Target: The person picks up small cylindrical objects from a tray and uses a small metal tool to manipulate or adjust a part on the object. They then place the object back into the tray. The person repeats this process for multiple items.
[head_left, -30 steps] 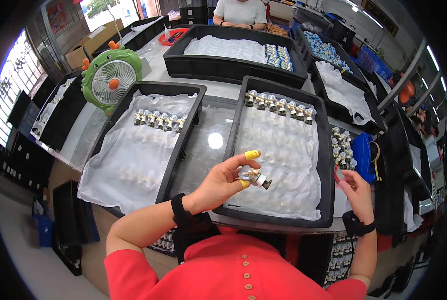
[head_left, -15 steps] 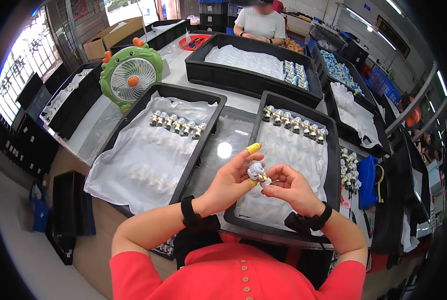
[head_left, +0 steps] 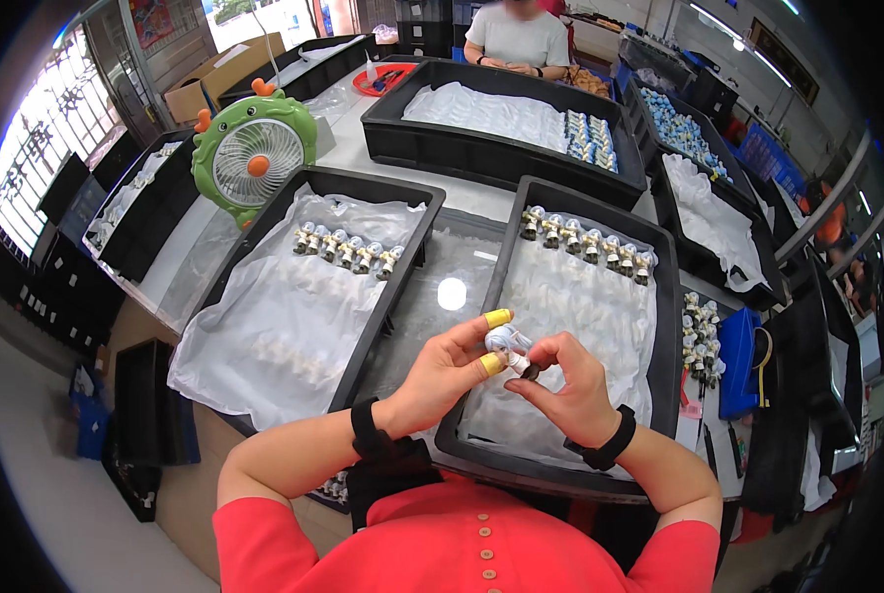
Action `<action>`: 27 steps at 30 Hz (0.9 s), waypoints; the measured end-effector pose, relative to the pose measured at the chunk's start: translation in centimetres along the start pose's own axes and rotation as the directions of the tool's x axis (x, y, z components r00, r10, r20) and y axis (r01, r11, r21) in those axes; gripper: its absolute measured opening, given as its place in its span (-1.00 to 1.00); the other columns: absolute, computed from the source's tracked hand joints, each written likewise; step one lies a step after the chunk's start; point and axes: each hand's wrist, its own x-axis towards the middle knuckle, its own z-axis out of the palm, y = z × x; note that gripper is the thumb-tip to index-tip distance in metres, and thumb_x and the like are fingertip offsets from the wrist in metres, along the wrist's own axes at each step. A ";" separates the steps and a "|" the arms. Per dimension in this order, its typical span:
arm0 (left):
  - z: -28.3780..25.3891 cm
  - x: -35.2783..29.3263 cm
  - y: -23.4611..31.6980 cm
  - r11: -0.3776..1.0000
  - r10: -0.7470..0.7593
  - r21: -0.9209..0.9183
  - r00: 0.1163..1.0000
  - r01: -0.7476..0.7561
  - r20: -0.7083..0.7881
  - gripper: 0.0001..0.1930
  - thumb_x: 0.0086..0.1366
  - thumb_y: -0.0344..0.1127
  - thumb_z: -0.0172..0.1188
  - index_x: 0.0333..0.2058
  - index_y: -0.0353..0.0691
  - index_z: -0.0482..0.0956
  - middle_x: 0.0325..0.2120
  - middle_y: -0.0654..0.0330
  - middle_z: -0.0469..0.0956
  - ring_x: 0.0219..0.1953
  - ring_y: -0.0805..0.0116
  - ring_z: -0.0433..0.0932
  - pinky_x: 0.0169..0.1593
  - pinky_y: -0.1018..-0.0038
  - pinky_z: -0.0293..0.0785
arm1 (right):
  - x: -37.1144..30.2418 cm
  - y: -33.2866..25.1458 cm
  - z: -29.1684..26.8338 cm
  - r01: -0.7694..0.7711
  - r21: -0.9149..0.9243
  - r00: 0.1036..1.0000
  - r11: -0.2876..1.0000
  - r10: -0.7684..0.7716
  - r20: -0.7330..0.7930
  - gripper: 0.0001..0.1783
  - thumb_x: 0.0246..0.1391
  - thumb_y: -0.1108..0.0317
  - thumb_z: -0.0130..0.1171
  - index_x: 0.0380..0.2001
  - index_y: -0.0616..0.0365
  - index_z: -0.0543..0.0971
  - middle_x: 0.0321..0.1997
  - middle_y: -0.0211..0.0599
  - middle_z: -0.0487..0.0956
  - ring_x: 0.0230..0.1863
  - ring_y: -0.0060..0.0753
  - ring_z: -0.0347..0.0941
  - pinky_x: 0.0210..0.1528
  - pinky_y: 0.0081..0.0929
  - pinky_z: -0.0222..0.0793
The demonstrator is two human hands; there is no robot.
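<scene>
Between my hands is a small figurine (head_left: 507,341) with a pale blue-grey head, a whitish body and a dark base. It is tilted, head toward the upper left and base toward the lower right. My left hand (head_left: 440,374), with yellow finger covers on thumb and forefinger, grips it at the head. At the lower end, the thumb and fingers of my right hand (head_left: 572,395) close around the base. Both hands are above the near part of the right black tray (head_left: 671,326), where a row of similar figurines (head_left: 588,243) stands at the far end on white wrapping.
On the left, another black tray (head_left: 425,232) holds white sheeting and a figurine row. A green fan (head_left: 254,163) stands behind it. Farther back is a large tray (head_left: 382,138). Figurines (head_left: 701,341) and a blue box (head_left: 740,364) lie right. A person (head_left: 517,44) sits opposite.
The figurine has turned in my hands, so its dark base now shows toward the lower right. My right hand has shifted its fingers around that base. The whole view has moved slightly.
</scene>
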 end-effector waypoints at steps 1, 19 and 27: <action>-0.1 0.1 -0.1 1.000 0.002 0.002 1.000 -0.002 0.003 -0.46 0.28 -0.47 0.07 0.22 -0.26 0.15 0.06 0.18 0.37 0.06 0.40 0.40 0.13 0.45 0.34 | -0.1 -0.1 0.1 -0.021 0.038 1.000 0.999 0.021 -0.022 -0.50 -0.24 0.46 0.42 -0.18 0.17 0.42 -0.38 -0.31 0.47 -0.37 -0.44 0.46 -0.26 -0.51 0.41; -0.1 0.1 1.1 0.937 -0.094 -0.344 0.991 0.058 -0.090 -0.60 0.33 -0.34 0.01 0.13 -0.17 0.24 -0.13 0.27 0.44 -0.13 0.48 0.46 -0.04 0.51 0.40 | 0.0 -0.3 -0.3 0.033 0.012 0.999 0.999 -0.033 0.012 -0.36 -0.25 0.53 0.37 0.02 0.15 0.44 -0.40 -0.30 0.47 -0.40 -0.44 0.45 -0.31 -0.52 0.41; -6.7 1.0 12.5 0.925 0.141 0.375 0.968 -0.055 -0.205 -0.63 0.17 -0.46 0.17 -0.02 -0.22 0.42 -0.35 0.28 0.53 -0.35 0.56 0.53 -0.25 0.59 0.51 | 0.3 -0.4 -1.4 0.002 0.055 0.999 0.998 0.001 -0.046 -0.46 -0.19 0.62 0.26 -0.03 0.19 0.47 -0.38 -0.30 0.51 -0.40 -0.50 0.45 -0.30 -0.57 0.38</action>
